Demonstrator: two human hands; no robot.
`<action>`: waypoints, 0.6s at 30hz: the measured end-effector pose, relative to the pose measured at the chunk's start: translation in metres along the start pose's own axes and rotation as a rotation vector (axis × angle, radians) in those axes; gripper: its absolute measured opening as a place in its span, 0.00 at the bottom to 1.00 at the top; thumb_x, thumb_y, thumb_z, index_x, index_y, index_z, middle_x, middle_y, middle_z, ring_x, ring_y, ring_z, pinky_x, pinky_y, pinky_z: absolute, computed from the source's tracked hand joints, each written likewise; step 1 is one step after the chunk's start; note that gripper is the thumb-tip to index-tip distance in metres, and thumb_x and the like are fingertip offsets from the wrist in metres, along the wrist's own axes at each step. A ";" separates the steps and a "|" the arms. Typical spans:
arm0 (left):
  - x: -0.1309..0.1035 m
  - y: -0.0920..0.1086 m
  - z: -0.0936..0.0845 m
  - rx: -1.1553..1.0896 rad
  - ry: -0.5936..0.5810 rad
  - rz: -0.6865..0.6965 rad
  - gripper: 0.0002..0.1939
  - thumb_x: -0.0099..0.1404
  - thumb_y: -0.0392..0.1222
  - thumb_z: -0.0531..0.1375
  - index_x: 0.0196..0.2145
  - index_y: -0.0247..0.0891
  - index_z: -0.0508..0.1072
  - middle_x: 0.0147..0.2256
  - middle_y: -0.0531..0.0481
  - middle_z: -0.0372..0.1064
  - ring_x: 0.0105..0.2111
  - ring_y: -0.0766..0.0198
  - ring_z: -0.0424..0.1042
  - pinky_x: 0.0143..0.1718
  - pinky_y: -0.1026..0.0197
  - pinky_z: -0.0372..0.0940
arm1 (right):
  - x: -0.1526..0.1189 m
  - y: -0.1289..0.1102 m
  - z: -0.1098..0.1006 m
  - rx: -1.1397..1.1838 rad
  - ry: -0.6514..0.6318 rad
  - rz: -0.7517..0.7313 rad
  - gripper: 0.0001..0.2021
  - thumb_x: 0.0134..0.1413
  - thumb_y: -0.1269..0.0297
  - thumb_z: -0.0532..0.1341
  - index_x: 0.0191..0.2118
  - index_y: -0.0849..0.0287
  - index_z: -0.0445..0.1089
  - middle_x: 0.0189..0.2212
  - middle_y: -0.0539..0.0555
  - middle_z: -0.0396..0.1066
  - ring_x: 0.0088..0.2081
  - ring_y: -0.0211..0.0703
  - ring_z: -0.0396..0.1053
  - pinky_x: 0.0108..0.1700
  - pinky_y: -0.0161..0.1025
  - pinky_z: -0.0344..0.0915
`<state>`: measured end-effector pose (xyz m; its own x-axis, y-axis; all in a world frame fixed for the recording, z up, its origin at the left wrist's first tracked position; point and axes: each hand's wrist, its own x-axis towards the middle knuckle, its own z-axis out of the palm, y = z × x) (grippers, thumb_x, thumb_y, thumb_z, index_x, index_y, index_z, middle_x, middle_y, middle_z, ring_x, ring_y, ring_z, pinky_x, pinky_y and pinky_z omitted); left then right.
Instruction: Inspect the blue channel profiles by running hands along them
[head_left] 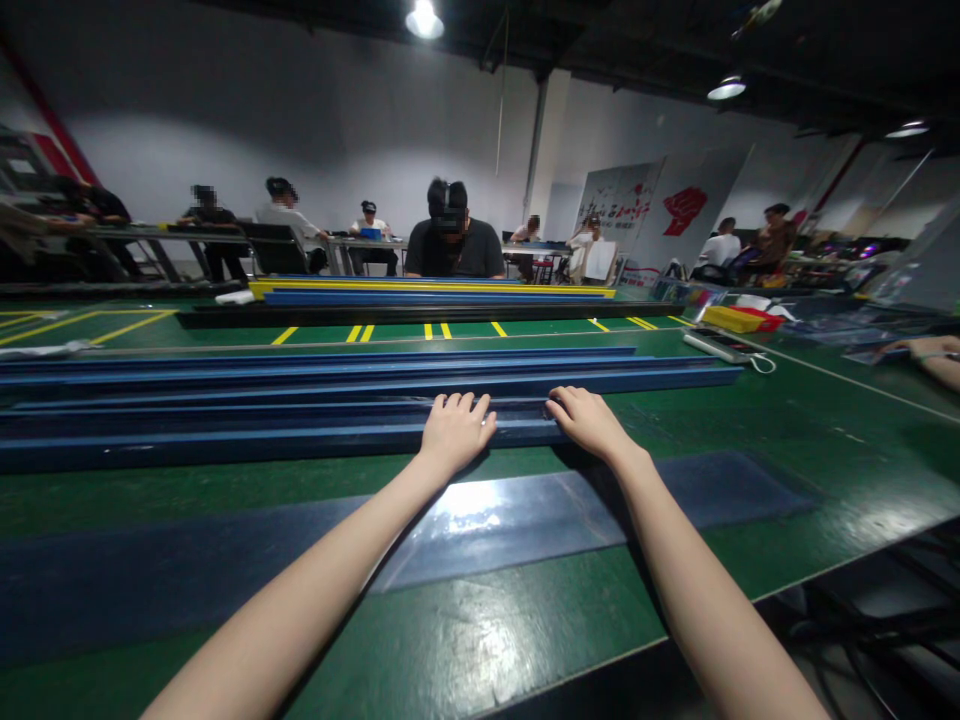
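Both of my hands rest on a long dark blue channel strip [262,440] lying across the green table [480,640]. My left hand [456,430] lies over the strip near its right part, fingers curved over the far edge. At the strip's right end is my right hand [589,418], its fingers bent round it and the fingertips partly hidden. Just beyond lie more long blue strips [637,380], side by side. Nearer to me, a flat, shiny transparent sheet [517,520] stretches under my forearms.
Farther back lie a yellow strip [435,288] and a black strip [420,315]. A phone-like device with a cord [716,346] and a yellow and red packet [735,319] are at the right. Another person's hand [930,350] reaches in there. A person sits opposite.
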<state>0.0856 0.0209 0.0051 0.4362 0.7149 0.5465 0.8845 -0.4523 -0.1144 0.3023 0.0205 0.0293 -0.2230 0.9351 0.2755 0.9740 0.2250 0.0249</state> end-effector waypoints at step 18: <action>0.000 0.000 0.000 0.005 0.000 -0.003 0.20 0.65 0.46 0.43 0.48 0.37 0.66 0.41 0.42 0.69 0.41 0.55 0.66 0.42 0.53 0.54 | 0.000 0.000 -0.001 -0.004 0.006 0.004 0.17 0.59 0.58 0.44 0.43 0.59 0.64 0.40 0.57 0.68 0.43 0.44 0.63 0.43 0.38 0.55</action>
<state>0.0859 0.0207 0.0056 0.4335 0.7165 0.5465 0.8866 -0.4475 -0.1166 0.3020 0.0200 0.0298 -0.2186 0.9344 0.2812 0.9751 0.2200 0.0271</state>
